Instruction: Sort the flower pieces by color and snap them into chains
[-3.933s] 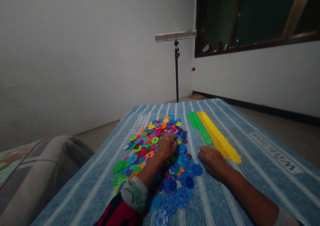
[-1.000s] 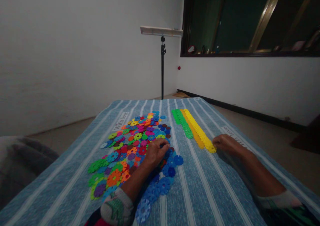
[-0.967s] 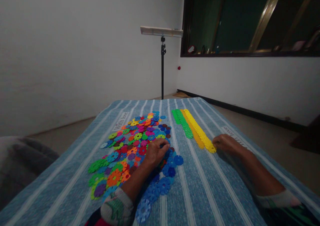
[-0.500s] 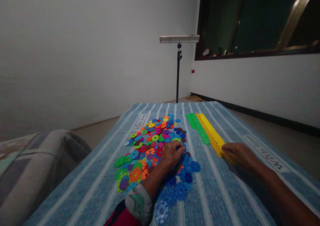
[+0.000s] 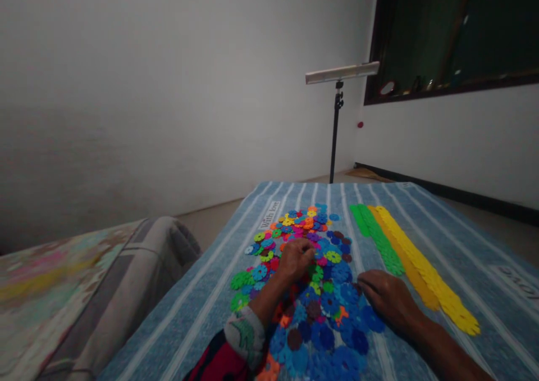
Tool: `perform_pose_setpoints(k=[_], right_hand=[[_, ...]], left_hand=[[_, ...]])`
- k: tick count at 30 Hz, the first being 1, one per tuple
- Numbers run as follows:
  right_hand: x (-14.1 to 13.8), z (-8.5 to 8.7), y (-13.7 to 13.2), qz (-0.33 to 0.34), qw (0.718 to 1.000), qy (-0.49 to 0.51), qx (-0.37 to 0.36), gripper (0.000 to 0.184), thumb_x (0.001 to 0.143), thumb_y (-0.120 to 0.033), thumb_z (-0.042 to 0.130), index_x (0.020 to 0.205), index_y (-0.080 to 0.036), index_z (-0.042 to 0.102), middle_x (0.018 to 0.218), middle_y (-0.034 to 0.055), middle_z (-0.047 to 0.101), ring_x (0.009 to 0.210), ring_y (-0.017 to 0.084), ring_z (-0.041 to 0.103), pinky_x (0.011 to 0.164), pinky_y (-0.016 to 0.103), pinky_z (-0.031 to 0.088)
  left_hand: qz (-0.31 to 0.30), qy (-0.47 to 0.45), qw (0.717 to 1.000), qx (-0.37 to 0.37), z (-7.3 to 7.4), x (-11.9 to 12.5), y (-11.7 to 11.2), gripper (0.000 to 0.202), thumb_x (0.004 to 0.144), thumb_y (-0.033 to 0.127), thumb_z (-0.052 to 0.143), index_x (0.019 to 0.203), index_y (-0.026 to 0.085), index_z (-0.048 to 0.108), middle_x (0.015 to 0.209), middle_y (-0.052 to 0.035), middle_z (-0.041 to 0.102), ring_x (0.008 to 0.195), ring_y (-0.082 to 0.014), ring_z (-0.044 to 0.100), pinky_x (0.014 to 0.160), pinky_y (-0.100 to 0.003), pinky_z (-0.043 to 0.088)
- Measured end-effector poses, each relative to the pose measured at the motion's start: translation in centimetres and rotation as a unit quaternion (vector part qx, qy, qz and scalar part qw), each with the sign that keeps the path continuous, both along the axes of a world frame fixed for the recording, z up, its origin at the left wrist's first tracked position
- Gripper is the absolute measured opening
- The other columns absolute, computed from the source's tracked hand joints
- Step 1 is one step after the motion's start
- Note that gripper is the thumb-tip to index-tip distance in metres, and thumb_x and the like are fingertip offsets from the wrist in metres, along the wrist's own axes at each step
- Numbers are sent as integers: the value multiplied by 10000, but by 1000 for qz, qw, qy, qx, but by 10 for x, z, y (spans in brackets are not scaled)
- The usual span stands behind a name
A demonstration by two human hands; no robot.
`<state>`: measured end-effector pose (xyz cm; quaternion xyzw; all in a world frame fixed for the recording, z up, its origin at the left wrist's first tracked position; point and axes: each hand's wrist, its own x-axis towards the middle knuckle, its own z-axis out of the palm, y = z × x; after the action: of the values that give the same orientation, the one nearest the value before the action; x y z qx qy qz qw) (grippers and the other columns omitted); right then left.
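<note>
A heap of notched plastic flower discs [image 5: 332,256] in many colours spreads over the striped cloth. Above its middle, my left hand [image 5: 297,258] is closed with curled fingers; anything inside them is hidden. At the heap's right edge, beside blue discs [image 5: 370,319], my right hand [image 5: 389,298] has its fingers pressed together, and I cannot make out what they hold. To the right lie overlapping rows of discs: a long yellow row [image 5: 429,271], an orange-yellow row [image 5: 406,263] alongside it, and green rows [image 5: 381,240], one of them short.
A blue cloth with white stripes [image 5: 197,308] covers the table. Left of it stands a surface draped with a grey and patterned blanket [image 5: 138,285]. Beyond the far edge, a lamp on a black stand [image 5: 335,122] rises near the wall and window.
My right hand has left the near end of the yellow row and moved left to the heap's edge. My left hand stays over the heap, slightly farther back. The view has turned left.
</note>
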<state>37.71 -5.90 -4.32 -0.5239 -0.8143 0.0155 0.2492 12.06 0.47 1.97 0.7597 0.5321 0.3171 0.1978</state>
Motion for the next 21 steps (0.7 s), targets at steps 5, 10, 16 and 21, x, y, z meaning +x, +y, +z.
perform_pose_setpoints(k=[5, 10, 16, 21], right_hand=[[1, -19, 1, 5, 996, 20, 83, 310, 981, -233, 423, 847, -230, 703, 793, 41, 716, 740, 186, 679, 680, 286, 478], [2, -26, 2, 9, 994, 33, 100, 305, 984, -225, 427, 868, -241, 709, 816, 43, 730, 751, 181, 700, 666, 278, 511], [2, -23, 4, 28, 984, 63, 161, 381, 1024, -325, 396, 830, -242, 714, 747, 27, 729, 660, 145, 700, 603, 233, 525], [1, -16, 4, 41, 978, 76, 191, 440, 1037, -405, 377, 808, -241, 716, 715, 17, 723, 628, 124, 699, 587, 201, 533]], left_hand=[[115, 163, 980, -1, 12, -16, 42, 253, 844, 178, 547, 991, 177, 753, 1073, -97, 739, 1064, -231, 649, 929, -295, 463], [165, 213, 963, -27, 20, -15, 95, 367, 879, 208, 540, 1221, 169, 668, 1264, -166, 667, 1235, -283, 568, 1006, -351, 434], [142, 259, 951, -92, 13, -2, 124, 457, 905, 487, 520, 1203, 167, 650, 1204, -194, 664, 1172, -357, 596, 970, -492, 455], [10, 296, 955, -15, -6, 14, 88, 502, 925, 560, 473, 1273, 217, 588, 1360, -144, 571, 1297, -340, 492, 1071, -534, 392]])
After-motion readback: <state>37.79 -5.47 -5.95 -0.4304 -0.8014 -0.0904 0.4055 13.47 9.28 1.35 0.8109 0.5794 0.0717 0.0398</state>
